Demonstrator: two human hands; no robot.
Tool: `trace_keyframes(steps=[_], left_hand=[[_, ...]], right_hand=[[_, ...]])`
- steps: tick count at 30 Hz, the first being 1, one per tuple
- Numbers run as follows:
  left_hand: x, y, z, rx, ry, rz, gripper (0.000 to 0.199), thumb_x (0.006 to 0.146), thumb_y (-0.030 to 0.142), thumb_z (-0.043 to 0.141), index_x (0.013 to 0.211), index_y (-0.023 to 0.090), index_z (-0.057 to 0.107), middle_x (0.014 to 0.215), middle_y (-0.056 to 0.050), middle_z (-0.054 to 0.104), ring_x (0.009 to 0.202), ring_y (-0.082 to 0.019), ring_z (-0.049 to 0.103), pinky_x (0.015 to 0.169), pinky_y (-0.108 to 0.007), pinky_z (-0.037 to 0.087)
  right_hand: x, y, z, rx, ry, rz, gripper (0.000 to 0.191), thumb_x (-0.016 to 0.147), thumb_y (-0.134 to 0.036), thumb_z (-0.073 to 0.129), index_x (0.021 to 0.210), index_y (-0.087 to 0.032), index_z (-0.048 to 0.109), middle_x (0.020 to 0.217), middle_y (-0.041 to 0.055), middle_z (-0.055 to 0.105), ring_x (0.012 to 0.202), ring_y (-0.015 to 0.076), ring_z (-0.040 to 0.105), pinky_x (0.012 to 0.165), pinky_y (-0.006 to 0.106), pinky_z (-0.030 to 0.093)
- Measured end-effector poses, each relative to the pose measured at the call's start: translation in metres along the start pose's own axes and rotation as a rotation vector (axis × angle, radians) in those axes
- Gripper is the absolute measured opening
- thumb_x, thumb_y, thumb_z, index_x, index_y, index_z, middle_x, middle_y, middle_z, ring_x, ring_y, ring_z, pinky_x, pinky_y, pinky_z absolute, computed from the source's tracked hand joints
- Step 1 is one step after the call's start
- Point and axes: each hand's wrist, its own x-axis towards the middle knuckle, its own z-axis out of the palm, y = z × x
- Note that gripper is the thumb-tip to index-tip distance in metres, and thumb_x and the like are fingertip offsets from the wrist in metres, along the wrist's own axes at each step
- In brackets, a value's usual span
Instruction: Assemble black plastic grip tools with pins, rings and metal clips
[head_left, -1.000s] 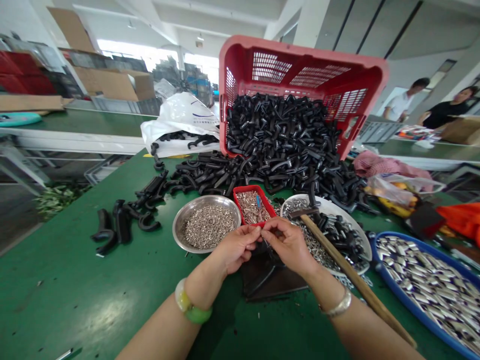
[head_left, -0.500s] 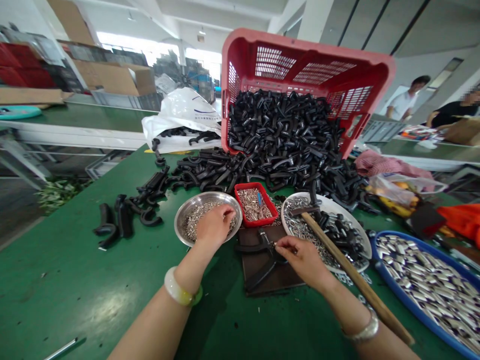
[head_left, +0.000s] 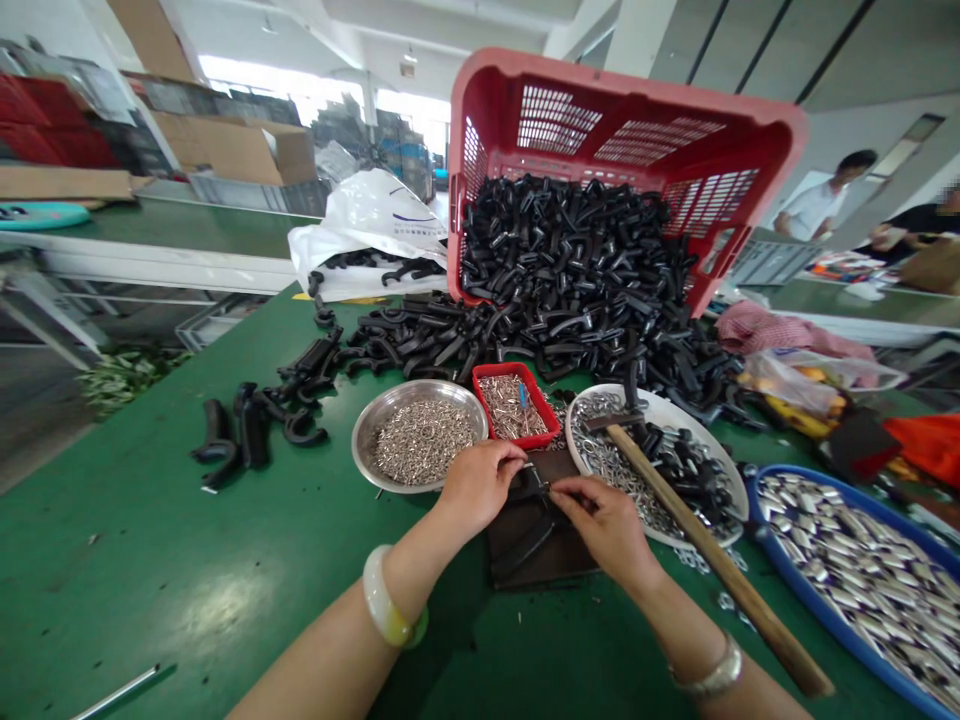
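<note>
Two hands meet closely: the left hand (head_left: 480, 488) grips a black handle (head_left: 526, 486) steadily, the right hand's (head_left: 606, 528) fingers (head_left: 571, 490) pinching what seems a pin (head_left: 550, 490).

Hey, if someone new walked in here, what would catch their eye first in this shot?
The tipped red plastic crate at the far end of the green workbench stands out first, with a huge heap of black curved parts spilling toward the person. Nearer, the left hand and right hand meet over a dark board, beside a steel bowl of small metal pieces.
</note>
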Motion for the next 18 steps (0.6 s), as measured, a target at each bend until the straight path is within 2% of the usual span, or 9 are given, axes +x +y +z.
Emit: trace_keyframes(steps=[4,8,13,18], left_hand=[[-0.004,0.003,0.006,0.145,-0.053,-0.011,0.018,0.079,0.022,0.048,0.090,0.021,0.063,0.092,-0.003,0.065,0.083,-0.018,0.058,0.075,-0.028,0.041],[-0.008,0.003,0.013,0.342,-0.067,-0.047,0.019,0.082,0.024,0.045,0.091,0.021,0.062,0.089,-0.005,0.063,0.082,-0.019,0.057,0.071,-0.029,0.041],[-0.008,0.002,0.012,0.331,-0.118,-0.097,0.018,0.081,0.025,0.047,0.090,0.021,0.062,0.091,-0.006,0.063,0.083,-0.019,0.057,0.074,-0.030,0.040],[-0.008,0.002,0.009,0.302,-0.138,-0.105,0.017,0.079,0.026,0.050,0.089,0.021,0.063,0.091,-0.006,0.064,0.083,-0.020,0.058,0.073,-0.031,0.040]], right_hand=[[0.000,0.002,-0.001,-0.015,0.007,-0.023,0.018,0.078,-0.029,0.054,0.088,-0.021,0.066,0.078,0.0033,0.066,0.069,0.0165,0.060,0.063,0.028,0.047],[0.000,0.001,-0.001,-0.043,-0.016,-0.061,0.016,0.078,-0.026,0.054,0.085,-0.022,0.067,0.076,0.0029,0.066,0.073,0.0168,0.060,0.068,0.029,0.047],[0.001,-0.001,0.001,-0.033,0.008,-0.009,0.014,0.074,-0.028,0.058,0.081,-0.021,0.067,0.071,0.0020,0.065,0.062,0.0153,0.058,0.059,0.027,0.047],[0.001,-0.004,0.001,-0.073,0.010,-0.083,0.015,0.078,-0.026,0.054,0.082,-0.021,0.067,0.074,0.0030,0.066,0.069,0.0164,0.059,0.064,0.029,0.047]])
